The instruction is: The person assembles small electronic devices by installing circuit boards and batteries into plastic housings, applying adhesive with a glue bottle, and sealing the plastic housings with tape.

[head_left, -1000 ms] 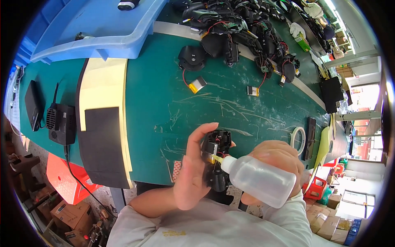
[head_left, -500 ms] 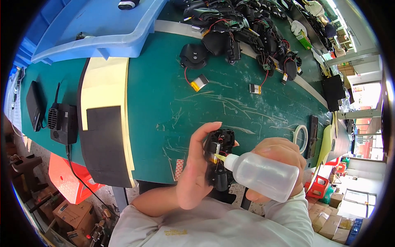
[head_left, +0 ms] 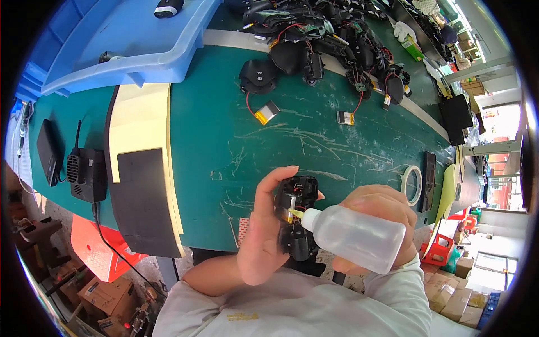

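My left hand [head_left: 260, 244] is closed around the side of an opened black plastic housing [head_left: 301, 241], holding it upright over the table's near edge. A small silver and yellow battery [head_left: 291, 209] shows inside it. My right hand [head_left: 387, 205] grips a translucent white squeeze bottle [head_left: 359, 237], tilted so that its neck points left. Its thin yellowish nozzle [head_left: 296, 213] reaches into the housing beside the battery; whether the tip touches anything is too small to tell. Part of the housing is hidden behind my left fingers.
Black device parts [head_left: 314, 33] with wires are heaped at the back. Two loose batteries [head_left: 267, 112] lie in front. A blue tray [head_left: 179, 56], yellow and black sheets [head_left: 140, 123] and a black power adapter [head_left: 87, 174] sit left. A tape roll [head_left: 412, 185] lies right.
The view has shifted slightly. The bottle and its nozzle sit a touch farther left, along with the housing. Both hands keep their hold.
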The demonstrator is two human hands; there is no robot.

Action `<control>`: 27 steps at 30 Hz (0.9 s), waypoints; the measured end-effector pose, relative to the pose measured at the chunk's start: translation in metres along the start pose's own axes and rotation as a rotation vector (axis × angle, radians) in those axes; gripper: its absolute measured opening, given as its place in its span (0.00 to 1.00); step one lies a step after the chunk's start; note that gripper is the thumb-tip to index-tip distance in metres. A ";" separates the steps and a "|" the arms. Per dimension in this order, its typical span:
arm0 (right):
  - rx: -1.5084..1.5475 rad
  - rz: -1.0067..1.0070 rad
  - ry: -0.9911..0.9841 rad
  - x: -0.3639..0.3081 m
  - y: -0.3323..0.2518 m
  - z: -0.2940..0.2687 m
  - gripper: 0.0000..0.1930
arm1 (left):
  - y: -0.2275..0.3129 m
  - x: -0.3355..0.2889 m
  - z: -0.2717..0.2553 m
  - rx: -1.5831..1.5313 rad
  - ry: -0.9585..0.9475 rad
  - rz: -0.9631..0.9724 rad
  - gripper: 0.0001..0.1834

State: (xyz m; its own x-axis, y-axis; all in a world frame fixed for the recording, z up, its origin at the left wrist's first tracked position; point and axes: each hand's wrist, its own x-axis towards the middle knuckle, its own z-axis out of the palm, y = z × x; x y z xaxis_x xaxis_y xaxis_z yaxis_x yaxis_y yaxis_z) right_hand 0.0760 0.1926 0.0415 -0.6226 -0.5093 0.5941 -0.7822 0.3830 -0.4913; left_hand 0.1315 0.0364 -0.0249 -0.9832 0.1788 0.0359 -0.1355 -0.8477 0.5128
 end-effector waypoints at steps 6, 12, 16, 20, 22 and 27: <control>0.647 0.375 0.340 -0.012 0.001 -0.014 0.34 | 0.002 -0.001 -0.002 -0.002 0.025 -0.016 0.42; 0.284 0.159 0.321 0.002 0.039 -0.014 0.26 | -0.001 -0.001 -0.001 -0.070 0.055 -0.014 0.40; 0.218 0.101 0.210 0.003 0.039 -0.010 0.22 | -0.002 -0.001 -0.001 -0.062 0.050 0.022 0.41; 0.314 0.268 0.269 0.006 0.031 -0.005 0.22 | -0.003 -0.001 -0.002 -0.025 0.031 0.029 0.42; 0.265 0.157 0.234 0.006 0.040 -0.008 0.21 | 0.000 -0.001 -0.001 -0.003 0.036 0.016 0.42; 0.253 0.146 0.266 0.005 0.038 -0.007 0.20 | -0.002 -0.001 -0.001 -0.037 0.035 0.028 0.42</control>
State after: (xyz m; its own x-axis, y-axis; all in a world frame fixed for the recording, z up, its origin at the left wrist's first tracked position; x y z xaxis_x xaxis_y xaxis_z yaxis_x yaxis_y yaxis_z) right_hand 0.0432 0.2096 0.0300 -0.7371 -0.2336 0.6341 -0.6753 0.2181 -0.7046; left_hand 0.1325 0.0371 -0.0268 -0.9903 0.1379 0.0190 -0.1120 -0.8703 0.4795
